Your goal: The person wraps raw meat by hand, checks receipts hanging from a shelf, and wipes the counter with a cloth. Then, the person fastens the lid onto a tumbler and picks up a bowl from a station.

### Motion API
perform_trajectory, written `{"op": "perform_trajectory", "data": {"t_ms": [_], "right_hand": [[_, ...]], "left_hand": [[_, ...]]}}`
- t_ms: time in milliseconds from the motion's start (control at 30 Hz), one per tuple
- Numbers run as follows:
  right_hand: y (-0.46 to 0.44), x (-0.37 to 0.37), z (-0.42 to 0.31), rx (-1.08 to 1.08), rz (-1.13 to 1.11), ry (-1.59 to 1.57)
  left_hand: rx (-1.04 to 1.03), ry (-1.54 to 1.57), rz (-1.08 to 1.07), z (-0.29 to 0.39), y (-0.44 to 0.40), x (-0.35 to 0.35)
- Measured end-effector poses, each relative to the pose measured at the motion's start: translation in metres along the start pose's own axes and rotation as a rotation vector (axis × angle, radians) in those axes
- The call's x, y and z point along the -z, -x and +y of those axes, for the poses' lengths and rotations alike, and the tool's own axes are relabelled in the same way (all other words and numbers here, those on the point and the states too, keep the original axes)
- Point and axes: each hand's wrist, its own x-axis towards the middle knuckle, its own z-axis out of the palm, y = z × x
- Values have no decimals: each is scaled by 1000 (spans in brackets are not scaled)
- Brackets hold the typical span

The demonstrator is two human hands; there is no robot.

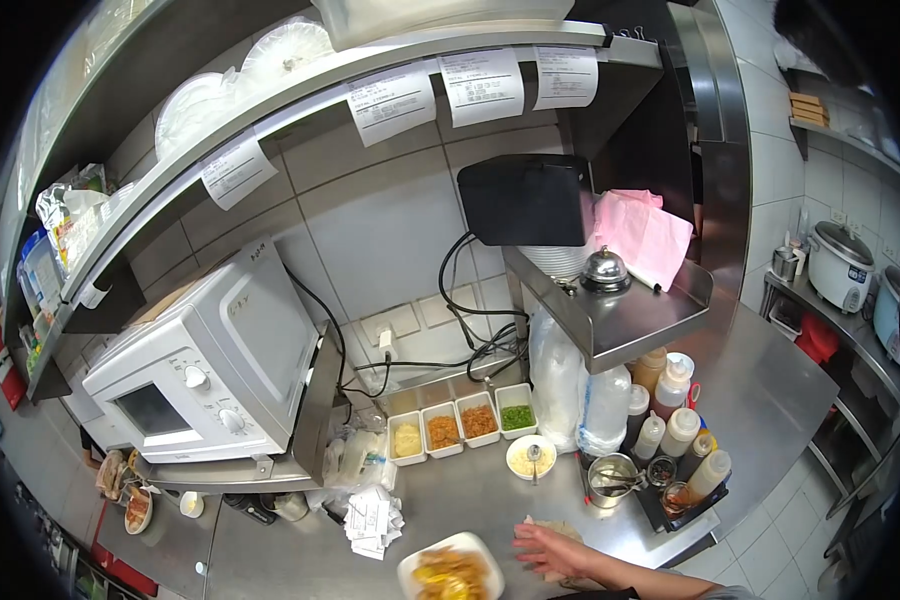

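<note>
From the lower right my right hand (554, 552) reaches in over the steel counter, its fingers stretched out and spread. Under and behind it shows a beige, cloth-like piece (562, 527), mostly covered by the hand; I cannot tell whether they touch. Just left of the fingertips, a white square-rimmed dish (412, 566) holds yellow and brown food (450, 574), slightly blurred and cut by the bottom edge. A white bowl (531, 457) of pale yellow bits with a spoon stands beyond the hand. My left hand is out of view.
Several white tubs (441, 433) of toppings line the back. Sauce bottles (681, 430) and a metal pot (613, 480) stand right. Crumpled receipts (373, 522) lie left, below a raised microwave (200, 360). A steel shelf (620, 325) with a bell (605, 270) overhangs the counter.
</note>
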Motion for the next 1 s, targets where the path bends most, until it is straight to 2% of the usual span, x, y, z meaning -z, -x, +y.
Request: {"op": "perform_trajectory", "data": {"t_ms": [33, 133, 200, 267, 367, 400, 500, 600, 667, 767, 867, 900, 1000], "right_hand": [[5, -5, -11, -161, 13, -216], [29, 3, -36, -43, -60, -362], [51, 34, -47, 133, 1, -354], [84, 58, -56, 230, 212, -369], [140, 92, -63, 505, 471, -394], [159, 94, -71, 604, 470, -414], [214, 146, -65, 803, 548, -390], [261, 206, -53, 959, 795, -462], [283, 251, -39, 1026, 1029, -581], [295, 334, -14, 1027, 1282, -557], [281, 402, 2, 1081, 1333, -451], [274, 422, 4, 1067, 1353, -512], [243, 464, -3, 966, 1573, -509]], "left_hand": [[42, 8, -43, 3, -17, -21], [164, 66, -210, 11, -68, -86], [158, 31, -369, 24, -86, -131], [17, -62, -561, 47, -91, -185], [296, -263, -884, 58, -110, -252], [267, -341, -955, 63, -113, -267], [196, -494, -1139, 61, -129, -294], [138, -507, -1353, 49, -153, -291], [107, -608, -1261, 57, -149, -285], [123, -612, -1117, 54, -149, -268], [98, -578, -986, 54, -144, -243], [114, -514, -946, 54, -141, -236], [73, -537, -824, 54, -129, -216]]}}
